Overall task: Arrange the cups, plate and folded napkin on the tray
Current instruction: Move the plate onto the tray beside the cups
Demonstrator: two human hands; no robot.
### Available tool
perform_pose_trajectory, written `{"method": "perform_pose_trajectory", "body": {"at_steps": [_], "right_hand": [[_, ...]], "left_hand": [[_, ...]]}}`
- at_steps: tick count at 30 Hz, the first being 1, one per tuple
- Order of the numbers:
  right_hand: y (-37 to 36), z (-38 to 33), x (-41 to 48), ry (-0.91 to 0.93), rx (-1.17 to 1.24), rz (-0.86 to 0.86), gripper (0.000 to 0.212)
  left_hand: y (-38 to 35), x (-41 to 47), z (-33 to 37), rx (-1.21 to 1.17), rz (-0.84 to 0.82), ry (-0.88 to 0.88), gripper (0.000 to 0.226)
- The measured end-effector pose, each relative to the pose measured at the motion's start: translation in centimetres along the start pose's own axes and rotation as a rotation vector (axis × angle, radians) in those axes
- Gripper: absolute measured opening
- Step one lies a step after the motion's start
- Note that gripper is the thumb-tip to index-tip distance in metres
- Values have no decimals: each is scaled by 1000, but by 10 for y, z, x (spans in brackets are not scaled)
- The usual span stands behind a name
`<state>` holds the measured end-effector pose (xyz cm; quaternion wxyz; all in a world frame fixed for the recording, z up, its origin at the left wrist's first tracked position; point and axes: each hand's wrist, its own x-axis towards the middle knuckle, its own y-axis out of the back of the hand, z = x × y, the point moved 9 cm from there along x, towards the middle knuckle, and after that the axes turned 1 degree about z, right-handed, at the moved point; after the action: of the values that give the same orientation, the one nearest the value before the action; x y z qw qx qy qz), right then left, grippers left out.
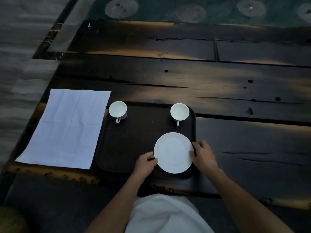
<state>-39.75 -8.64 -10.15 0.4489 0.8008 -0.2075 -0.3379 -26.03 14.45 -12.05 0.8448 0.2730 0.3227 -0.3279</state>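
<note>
Left hand [146,161]: fingers curled on the left edge of the plate [173,153], arm reaching up from below.
Right hand [202,153]: holds the plate's right edge.
Plate: near right corner of the dark tray [127,145].
Cups: left cup [117,109] and right cup [179,112] at the tray's far corners.
Napkin [65,128]: flat on the table [235,84], left of the tray.

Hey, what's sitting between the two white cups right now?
Nothing. In the head view, only bare dark tray stretches between the left cup and the right cup.
</note>
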Motion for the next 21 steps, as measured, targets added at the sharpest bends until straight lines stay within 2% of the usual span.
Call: {"method": "perform_pose_trajectory", "body": {"at_steps": [2,4,9,15,21], "right_hand": [[2,-10,-3,35,-49,20,41],[1,-26,-4,86,-81,35,49],[-7,-83,-10,196,-79,63,51],[-28,-169,-24,298,-107,48,56],[-49,-261,-42,365,-156,76,57]], "left_hand": [[11,0,1,46,51,-5,53],[24,0,-1,69,80,-16,53],[72,-1,-9,118,125,-61,50],[162,-13,-35,75,196,-51,49],[256,-30,-67,137,300,-89,48]]}}
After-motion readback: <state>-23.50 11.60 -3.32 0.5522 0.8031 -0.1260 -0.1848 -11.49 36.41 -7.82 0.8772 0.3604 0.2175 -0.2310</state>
